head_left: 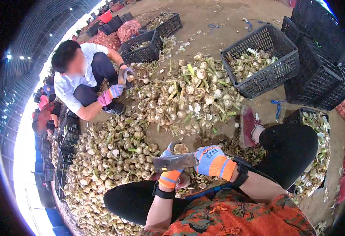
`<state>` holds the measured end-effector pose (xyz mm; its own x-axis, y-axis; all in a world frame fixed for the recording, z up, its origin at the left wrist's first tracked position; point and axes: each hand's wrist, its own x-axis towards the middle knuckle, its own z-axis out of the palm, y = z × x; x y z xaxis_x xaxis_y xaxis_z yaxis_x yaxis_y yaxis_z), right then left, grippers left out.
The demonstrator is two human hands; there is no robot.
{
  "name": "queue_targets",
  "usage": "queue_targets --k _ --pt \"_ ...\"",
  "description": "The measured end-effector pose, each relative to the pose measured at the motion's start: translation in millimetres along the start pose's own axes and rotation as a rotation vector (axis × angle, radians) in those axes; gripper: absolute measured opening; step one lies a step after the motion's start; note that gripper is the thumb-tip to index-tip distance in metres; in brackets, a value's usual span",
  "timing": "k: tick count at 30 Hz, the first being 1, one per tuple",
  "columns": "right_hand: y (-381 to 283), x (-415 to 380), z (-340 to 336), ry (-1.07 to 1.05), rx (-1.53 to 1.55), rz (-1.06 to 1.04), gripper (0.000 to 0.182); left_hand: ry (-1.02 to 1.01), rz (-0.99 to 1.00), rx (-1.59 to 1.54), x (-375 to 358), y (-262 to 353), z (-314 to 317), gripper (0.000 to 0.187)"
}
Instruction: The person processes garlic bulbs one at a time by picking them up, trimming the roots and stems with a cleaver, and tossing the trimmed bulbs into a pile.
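Observation:
My right hand (215, 161), in a blue and orange glove, is wrapped round the handle of a broad-bladed knife (175, 162). The blade points left and passes in front of my left hand (170, 173), gloved alike. Just above the blade, a garlic bulb (180, 148) rests at the fingers of my left hand, its cut face showing. Beyond my hands lies a heap of garlic with stalks (188, 94). Trimmed bulbs (113, 157) form another large heap to the left.
A co-worker (78, 78) in a white shirt squats at the upper left. A black crate (265, 80) with garlic stands at the upper right, beside stacked crates (318, 74). Another crate of scraps (314, 145) is right of my knee. Red net sacks (128, 30) lie at the back.

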<state>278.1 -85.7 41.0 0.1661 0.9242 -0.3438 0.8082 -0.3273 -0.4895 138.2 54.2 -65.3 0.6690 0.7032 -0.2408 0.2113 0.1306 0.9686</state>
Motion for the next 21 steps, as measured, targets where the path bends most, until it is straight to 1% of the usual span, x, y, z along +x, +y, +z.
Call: queue_targets --k 2,3,5,8,9,11,12,13,14,15,16,18,19,21 --pt "-3.3 -1.2 0.0 -0.064 -0.038 -0.006 0.036 -0.086 -0.101 -0.247 -26.6 35.0 9.0 0.049" --pt "-3.3 -0.4 3.5 -0.063 -0.039 -0.006 0.036 -0.086 -0.099 -0.247 -31.0 37.0 10.0 0.049" --pt "1.4 4.4 12.1 -0.087 -0.048 -0.006 0.037 -0.075 0.071 0.062 -34.9 40.2 13.5 0.040" --pt "3.4 6.3 21.4 -0.084 -0.058 -0.013 0.038 -0.055 0.058 0.058 -42.8 53.3 20.6 0.036" --pt "4.0 6.9 23.0 -0.088 -0.057 -0.012 0.038 -0.055 0.054 0.056 -41.6 48.1 19.3 0.036" --pt "6.7 8.4 26.2 -0.057 -0.079 -0.006 0.039 0.032 0.093 0.069 -34.7 23.3 13.9 0.042" --pt "8.3 8.4 39.2 -0.066 -0.072 -0.006 0.039 0.033 0.082 0.070 -35.8 3.4 7.6 0.042" --pt "14.0 14.0 54.3 -0.064 -0.040 0.025 0.040 -0.019 0.234 0.605 -29.8 -15.8 1.4 0.045" --pt "22.9 24.8 55.9 -0.042 -0.031 0.052 0.042 -0.050 0.406 1.134 -14.0 -20.5 0.4 0.048" --pt "25.7 30.0 54.2 -0.103 0.007 0.086 0.046 0.032 0.816 1.358 -9.8 -11.7 -1.6 0.050" --pt "23.0 27.9 48.5 -0.111 0.001 0.091 0.046 0.033 0.810 1.348 -13.2 -4.7 4.1 0.050" --pt "18.0 23.7 43.5 -0.127 0.059 0.050 0.048 0.024 0.233 0.410 -18.8 9.6 11.2 0.046" --pt "22.1 23.7 51.9 -0.022 0.042 -0.013 0.047 0.022 0.225 0.412 -23.5 21.1 13.7 0.046" --pt "42.3 38.6 61.6 -0.058 -0.015 0.076 0.041 0.128 0.429 0.720 -51.9 47.2 12.6 0.053"
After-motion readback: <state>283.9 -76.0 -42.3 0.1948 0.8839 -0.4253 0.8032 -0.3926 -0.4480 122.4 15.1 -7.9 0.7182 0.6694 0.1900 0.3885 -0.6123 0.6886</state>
